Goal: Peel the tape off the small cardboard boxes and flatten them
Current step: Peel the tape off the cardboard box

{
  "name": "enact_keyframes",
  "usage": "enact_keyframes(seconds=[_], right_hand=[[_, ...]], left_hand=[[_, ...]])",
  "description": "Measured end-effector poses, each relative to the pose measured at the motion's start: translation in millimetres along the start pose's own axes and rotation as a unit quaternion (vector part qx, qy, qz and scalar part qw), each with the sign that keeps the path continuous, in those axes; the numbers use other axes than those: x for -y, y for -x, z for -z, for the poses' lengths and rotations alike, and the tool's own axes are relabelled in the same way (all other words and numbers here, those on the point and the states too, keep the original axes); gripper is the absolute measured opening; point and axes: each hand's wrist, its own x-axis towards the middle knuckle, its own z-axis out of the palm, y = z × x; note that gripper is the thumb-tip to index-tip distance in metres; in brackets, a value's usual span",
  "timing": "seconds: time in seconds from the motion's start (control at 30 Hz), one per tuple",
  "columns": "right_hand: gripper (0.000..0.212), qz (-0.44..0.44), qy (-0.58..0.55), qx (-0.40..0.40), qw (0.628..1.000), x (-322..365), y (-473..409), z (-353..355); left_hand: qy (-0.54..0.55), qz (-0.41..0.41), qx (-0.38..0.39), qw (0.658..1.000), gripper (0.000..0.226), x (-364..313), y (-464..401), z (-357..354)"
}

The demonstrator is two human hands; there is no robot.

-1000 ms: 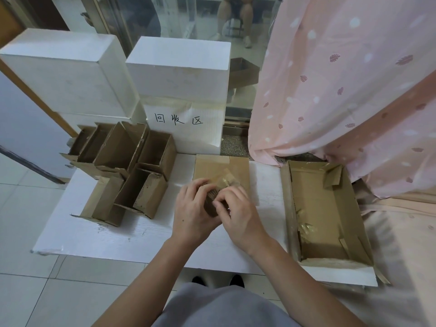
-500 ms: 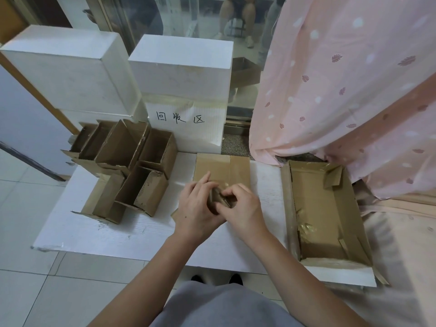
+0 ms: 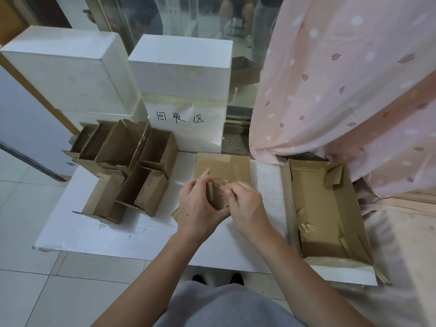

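Head view: a person stands at a white board (image 3: 146,232) laid low over the floor, working a small box between both hands.
Pile: open boxes (image 3: 132,166) crowd the board's left end — none of them pressed flat, as far as I can see.
Left hand (image 3: 198,206): fingers curled round the near-left side of the box (image 3: 215,197), thumb up along its edge, wrist bent back toward the body; it grips the box and steadies it just above the board.
Box: held at the middle of the board, between the two hands, just in front of a flat sheet (image 3: 221,166) of cardboard that lies behind it.
Tape (image 3: 224,182): a glossy strip at the box's top edge, crumpled and partly lifted; how much of it is stuck down I cannot tell.
Right hand (image 3: 245,206): thumb and forefinger pinched together on the tape, the other fingers tucked under, forearm coming in from the lower right.
Tray (image 3: 289,208): a wide shallow carton at the right, with shiny tape scraps lying in it — likely where this strip belongs.
Doing it well: I'd say pull the tape low and back along the seam, not straight up, so the paper face does not tear; keep the left grip firm near the seam, so the box does not twist.
After that: with the seam free, the flaps should open and the box can be pressed flat.
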Motion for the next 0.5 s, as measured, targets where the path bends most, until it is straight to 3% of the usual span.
enact_keyframes(seconds=[0.13, 0.5], right_hand=[[0.021, -0.052, 0.006, 0.031, 0.998, 3, 1, -1], [0.021, 0.051, 0.105, -0.037, 0.992, 6, 4, -8]], left_hand=[[-0.008, -0.027, -0.004, 1.000, 0.084, 3, 2, -2], [-0.018, -0.062, -0.028, 0.998, 0.064, 17, 4, -7]])
